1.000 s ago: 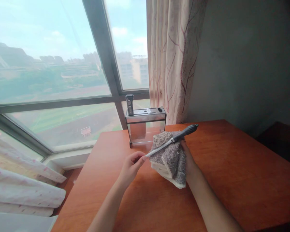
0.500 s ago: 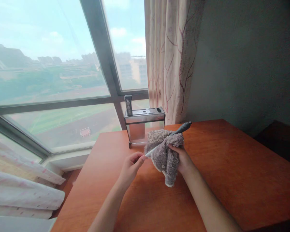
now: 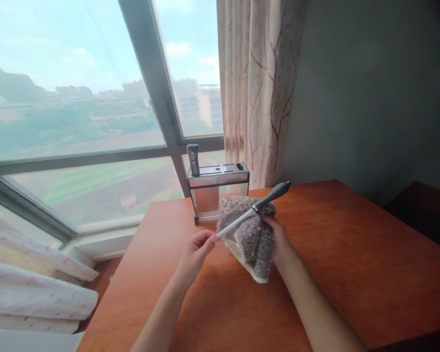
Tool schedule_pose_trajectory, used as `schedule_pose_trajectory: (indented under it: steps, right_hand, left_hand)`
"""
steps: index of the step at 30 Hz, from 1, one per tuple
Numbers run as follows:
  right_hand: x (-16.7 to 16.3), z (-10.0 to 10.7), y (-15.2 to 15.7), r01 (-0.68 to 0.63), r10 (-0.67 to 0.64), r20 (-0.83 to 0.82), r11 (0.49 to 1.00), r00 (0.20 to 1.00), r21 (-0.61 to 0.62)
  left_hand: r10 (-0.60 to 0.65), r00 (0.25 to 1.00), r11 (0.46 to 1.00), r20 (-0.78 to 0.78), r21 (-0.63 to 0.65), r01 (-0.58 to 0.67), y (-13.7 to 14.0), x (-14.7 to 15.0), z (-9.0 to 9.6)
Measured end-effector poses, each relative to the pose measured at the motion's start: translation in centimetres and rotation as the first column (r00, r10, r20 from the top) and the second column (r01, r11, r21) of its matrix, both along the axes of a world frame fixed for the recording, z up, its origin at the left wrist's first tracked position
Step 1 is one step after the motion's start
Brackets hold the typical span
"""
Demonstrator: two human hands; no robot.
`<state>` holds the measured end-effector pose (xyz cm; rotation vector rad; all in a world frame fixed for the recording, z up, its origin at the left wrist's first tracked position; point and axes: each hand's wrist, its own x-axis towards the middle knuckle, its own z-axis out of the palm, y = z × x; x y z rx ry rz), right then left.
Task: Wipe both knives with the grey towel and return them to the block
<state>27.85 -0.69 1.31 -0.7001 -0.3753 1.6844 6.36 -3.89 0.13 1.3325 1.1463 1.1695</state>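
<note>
A sharpening steel (image 3: 235, 223), a pale rod with a dark ribbed handle (image 3: 276, 193), slants up to the right above the table. My left hand (image 3: 196, 252) pinches the end of its rod between thumb and fingers. Under and behind the rod hangs a fluffy grey-brown cloth (image 3: 254, 244) with a pale edge. My right hand (image 3: 277, 239) is closed on the cloth's right side, its fingers mostly hidden behind the fabric. The rod lies across the front of the cloth, and the handle sticks out beyond it.
A narrow see-through knife block (image 3: 218, 177) with a metal-look top stands at the back of the brown wooden table (image 3: 337, 254), one grey handle (image 3: 193, 160) rising from its left slot. Behind are a window (image 3: 77, 98) and a patterned curtain (image 3: 256, 88).
The cloth has come off the rod and handle collar, which now show in front of it. My right hand has turned lower behind the cloth; my left still pinches the rod's end.
</note>
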Motion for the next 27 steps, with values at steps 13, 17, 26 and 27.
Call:
schedule_pose_trajectory:
  steps: [13,17,26,27]
  right_hand:
    - [0.3,0.4,-1.1,-0.075,0.071,0.026,0.979,0.997,0.187]
    - [0.2,0.5,-0.9,-0.015,0.008,0.043,0.988,0.999,0.156]
    - [0.3,0.1,-0.4,0.075,-0.076,0.005,0.995,0.997,0.070]
    - [0.3,0.0,-0.4,0.075,-0.075,0.004,0.995,0.997,0.070]
  left_hand:
    - [0.077,0.995,0.995,-0.071,0.062,-0.072,-0.2,0.4,0.6]
    - [0.066,0.997,0.997,-0.025,0.030,-0.065,-0.1,0.2,-0.1]
    - [0.120,0.990,0.988,-0.074,0.104,-0.112,-0.2,-0.1,0.7]
    - [0.097,0.991,0.990,-0.088,0.114,-0.087,-0.2,-0.1,0.7]
